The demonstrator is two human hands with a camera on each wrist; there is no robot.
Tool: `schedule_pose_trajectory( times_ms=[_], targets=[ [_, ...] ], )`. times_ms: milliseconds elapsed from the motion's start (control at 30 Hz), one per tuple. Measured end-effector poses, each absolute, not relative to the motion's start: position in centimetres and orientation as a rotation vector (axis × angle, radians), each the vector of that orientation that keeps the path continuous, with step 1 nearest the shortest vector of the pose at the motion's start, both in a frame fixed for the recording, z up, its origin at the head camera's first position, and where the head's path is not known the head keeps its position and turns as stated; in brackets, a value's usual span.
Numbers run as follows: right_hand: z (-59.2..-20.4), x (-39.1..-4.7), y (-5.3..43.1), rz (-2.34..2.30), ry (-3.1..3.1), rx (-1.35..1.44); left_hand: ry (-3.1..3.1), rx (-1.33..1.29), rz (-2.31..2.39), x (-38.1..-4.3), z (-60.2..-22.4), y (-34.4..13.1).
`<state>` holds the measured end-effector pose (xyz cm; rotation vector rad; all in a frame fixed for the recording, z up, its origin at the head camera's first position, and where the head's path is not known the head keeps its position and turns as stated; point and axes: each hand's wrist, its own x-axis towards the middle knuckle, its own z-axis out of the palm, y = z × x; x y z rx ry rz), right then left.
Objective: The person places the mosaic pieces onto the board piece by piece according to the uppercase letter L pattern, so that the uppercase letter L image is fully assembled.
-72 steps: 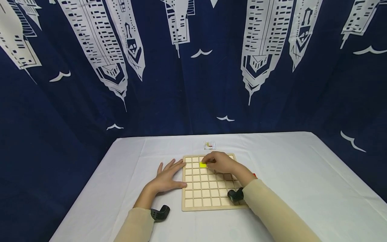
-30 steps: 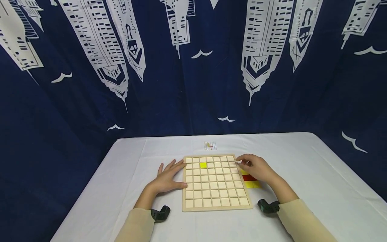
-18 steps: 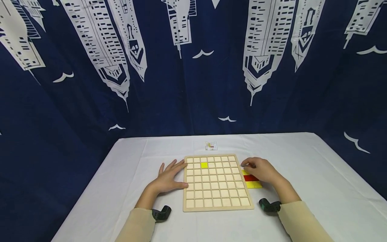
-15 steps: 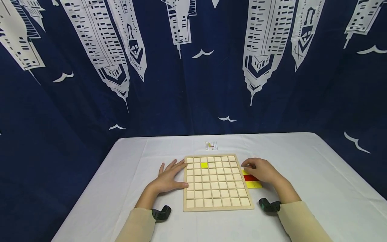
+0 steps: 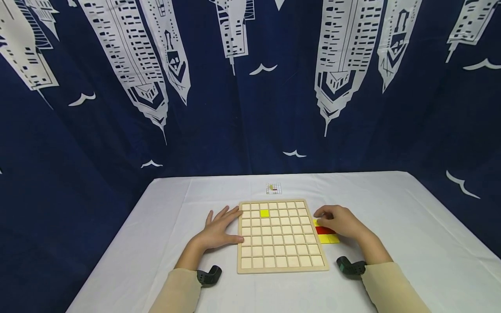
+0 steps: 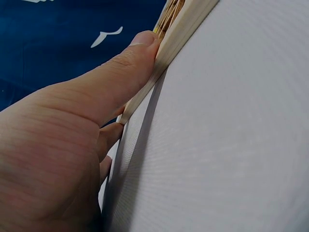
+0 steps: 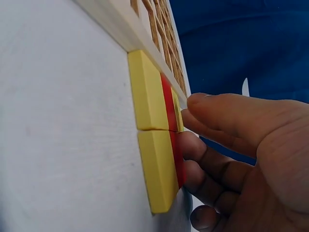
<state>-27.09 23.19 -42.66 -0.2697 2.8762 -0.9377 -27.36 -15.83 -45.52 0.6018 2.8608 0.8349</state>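
My left hand (image 5: pixel 217 232) steadies the left edge of a wooden grid board (image 5: pixel 282 270), fingers spread, with the thumb (image 6: pixel 140 46) on its rim. One yellow square tile (image 5: pixel 264 213) lies in a cell of the second row from the top. Beside the board's right edge, my right hand (image 5: pixel 338 219) has its fingers bent over a small group of tiles. Its thumb (image 7: pixel 212 104) and index finger are at the farthest yellow tile (image 7: pixel 175 108); whether they pinch it is unclear. Red tiles (image 5: pixel 325 230) and nearer yellow tiles (image 5: pixel 328 238) lie alongside.
A small printed grid card (image 5: pixel 273 188) with coloured squares lies beyond the board on the white tablecloth (image 5: pixel 176 204). A dark blue curtain (image 5: pixel 242 130) with white buildings hangs behind the table. Dark devices (image 5: pixel 209 275) are strapped at both wrists.
My right hand let go of the yellow tile in the board's cell and moved right and nearer to the loose tiles. Lately it has shifted only slightly. The left hand stays put.
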Motion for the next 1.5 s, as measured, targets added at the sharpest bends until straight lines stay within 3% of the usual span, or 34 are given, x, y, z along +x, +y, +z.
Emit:
schedule_pose_trajectory(
  times_ms=[1500],
  targets=[
    [-41.6, -26.9, 21.8, -1.095, 2.873, -0.453, 2.864, 0.605, 0.823, -27.3, -45.3, -15.9]
  ],
)
